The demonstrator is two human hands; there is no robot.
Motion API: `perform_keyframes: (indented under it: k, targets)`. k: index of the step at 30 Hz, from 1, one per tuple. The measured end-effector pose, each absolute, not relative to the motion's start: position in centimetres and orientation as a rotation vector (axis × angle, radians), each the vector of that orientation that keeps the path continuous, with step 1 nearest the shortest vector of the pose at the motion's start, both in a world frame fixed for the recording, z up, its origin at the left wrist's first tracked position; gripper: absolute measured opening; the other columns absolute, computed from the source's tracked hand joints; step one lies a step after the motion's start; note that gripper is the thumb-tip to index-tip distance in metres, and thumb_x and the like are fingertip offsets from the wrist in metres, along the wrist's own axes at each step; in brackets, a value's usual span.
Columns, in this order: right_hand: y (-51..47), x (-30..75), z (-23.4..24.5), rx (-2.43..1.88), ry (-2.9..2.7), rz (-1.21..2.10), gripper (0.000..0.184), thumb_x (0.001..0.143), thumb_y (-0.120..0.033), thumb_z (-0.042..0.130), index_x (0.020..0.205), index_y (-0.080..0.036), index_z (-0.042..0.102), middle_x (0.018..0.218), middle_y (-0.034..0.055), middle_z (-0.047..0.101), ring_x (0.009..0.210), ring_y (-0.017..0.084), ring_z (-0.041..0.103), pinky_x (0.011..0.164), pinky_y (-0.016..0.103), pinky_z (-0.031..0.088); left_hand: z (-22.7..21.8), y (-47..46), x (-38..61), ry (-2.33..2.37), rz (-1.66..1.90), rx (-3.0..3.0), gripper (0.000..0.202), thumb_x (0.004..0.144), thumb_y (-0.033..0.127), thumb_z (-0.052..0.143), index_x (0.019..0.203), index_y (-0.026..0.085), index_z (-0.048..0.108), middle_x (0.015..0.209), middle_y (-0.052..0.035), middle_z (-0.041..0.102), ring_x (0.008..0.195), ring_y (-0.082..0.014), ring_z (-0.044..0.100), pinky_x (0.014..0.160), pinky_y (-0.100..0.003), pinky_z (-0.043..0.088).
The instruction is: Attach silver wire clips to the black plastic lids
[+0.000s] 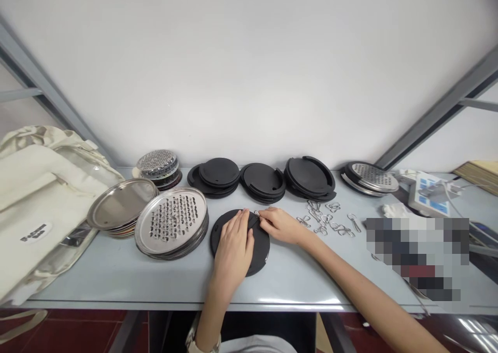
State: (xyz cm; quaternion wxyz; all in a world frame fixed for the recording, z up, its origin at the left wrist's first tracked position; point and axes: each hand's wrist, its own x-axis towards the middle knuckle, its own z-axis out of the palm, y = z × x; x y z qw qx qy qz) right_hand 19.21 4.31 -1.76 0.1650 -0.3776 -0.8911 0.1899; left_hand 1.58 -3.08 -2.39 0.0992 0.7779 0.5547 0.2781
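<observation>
A round black plastic disc (259, 259) lies flat on the grey table in front of me. My left hand (234, 246) rests across its left half, fingers stretched out and pointing away, the thumb apart. At the disc's far right edge my right hand (280, 225) is closed, thumb and fingertips pinched on a small shiny wire clip (257, 213), mostly hidden. Loose wire clips (343, 230) of bent metal are scattered to the right of that hand. Left of the disc stands a stack of round metal grater plates (171, 220).
Behind the disc stand stacks of black discs (220, 171), (264, 179) and black rings (311, 176). Plain metal plates (120, 202) and a cream bag (42, 207) lie left. Assembled graters (371, 176) and a power strip (430, 192) are right. A pixelated patch covers the right side.
</observation>
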Motion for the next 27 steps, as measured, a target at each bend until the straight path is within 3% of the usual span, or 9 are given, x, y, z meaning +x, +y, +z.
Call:
perform_keyframes:
  k: [8, 19, 27]
  targets:
    - [4.9, 19.7, -1.9, -0.991, -2.529, 0.633, 0.036, 0.1, -0.029, 0.026, 0.069, -0.02, 0.042, 0.066, 0.0009, 0.052, 0.06, 0.015, 0.048, 0.064, 0.027, 0.036, -2.0, -2.9, 1.4, 1.622, 0.78, 2.286, 0.045, 0.096, 0.023, 0.037, 0.14, 0.014, 0.034, 0.141, -0.0119, 0.047, 0.133, -0.0236, 0.039, 0.108, -0.044, 0.034]
    - [5.1, 19.7, -1.9, -1.036, -2.507, 0.731, 0.039, 0.099, -0.032, 0.03, 0.066, -0.019, 0.046, 0.064, 0.0002, 0.053, 0.059, 0.014, 0.047, 0.062, 0.027, 0.037, -2.2, -1.5, 4.0, 1.786, 0.85, 2.27, 0.031, 0.094, 0.016, 0.041, 0.123, 0.012, 0.053, 0.131, -0.0138, 0.056, 0.126, -0.0258, 0.047, 0.103, -0.043, 0.039]
    - [4.3, 19.8, -0.7, -1.017, -2.519, 0.806, 0.042, 0.099, -0.037, 0.03, 0.065, -0.018, 0.044, 0.061, -0.0015, 0.049, 0.059, 0.013, 0.044, 0.059, 0.026, 0.036, -1.8, -2.0, 2.9, 1.631, 0.9, 2.292, 0.026, 0.096, 0.018, 0.04, 0.118, 0.019, 0.053, 0.124, -0.0093, 0.059, 0.122, -0.0227, 0.049, 0.099, -0.042, 0.04]
